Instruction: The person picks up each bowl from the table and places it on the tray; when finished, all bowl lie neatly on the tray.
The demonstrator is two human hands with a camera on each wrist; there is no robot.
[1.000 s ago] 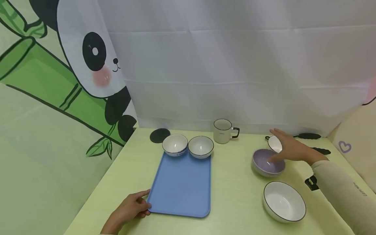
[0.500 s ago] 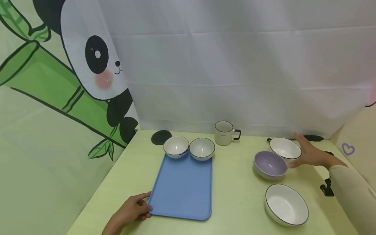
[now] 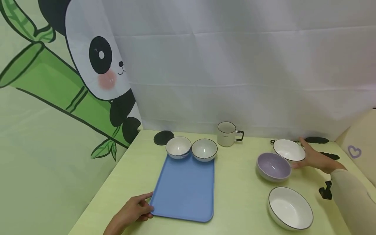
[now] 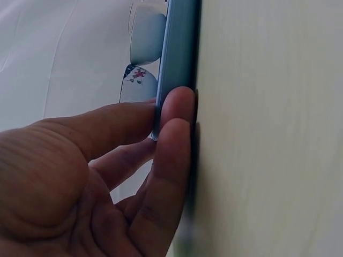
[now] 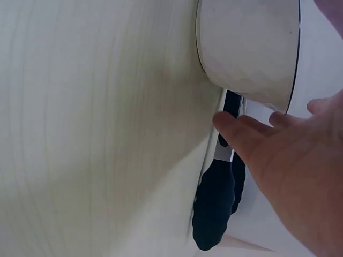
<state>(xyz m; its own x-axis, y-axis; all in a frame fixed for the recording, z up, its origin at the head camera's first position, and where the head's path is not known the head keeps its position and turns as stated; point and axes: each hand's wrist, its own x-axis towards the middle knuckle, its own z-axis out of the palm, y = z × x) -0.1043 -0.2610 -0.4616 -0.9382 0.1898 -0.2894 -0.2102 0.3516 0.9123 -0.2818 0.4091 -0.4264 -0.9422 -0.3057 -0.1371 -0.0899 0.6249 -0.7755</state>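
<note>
My left hand (image 3: 132,209) pinches the near left corner of a blue tray (image 3: 185,192), thumb on top and fingers under its edge; the left wrist view shows this grip close up. Two white bowls, one (image 3: 178,147) with a blue pattern and one (image 3: 204,150) with a dark rim, stand at the tray's far end. At the right, my right hand (image 3: 317,159) spreads its thumb and fingers around the right side of a white dark-rimmed bowl (image 3: 289,150). Its fingers look fairly straight in the right wrist view; contact is unclear. A purple bowl (image 3: 274,166) stands just in front.
A larger white bowl (image 3: 290,209) stands at the near right. A mug (image 3: 226,134) with a black handle and a black disc (image 3: 163,137) are at the back. Dark-handled tongs (image 5: 214,198) lie beyond my right hand. A black clip-like object (image 3: 325,191) lies near my right sleeve.
My right hand has moved from above the purple bowl to the right side of the white bowl behind it. My left hand keeps hold of the tray corner. The view has shifted slightly.
</note>
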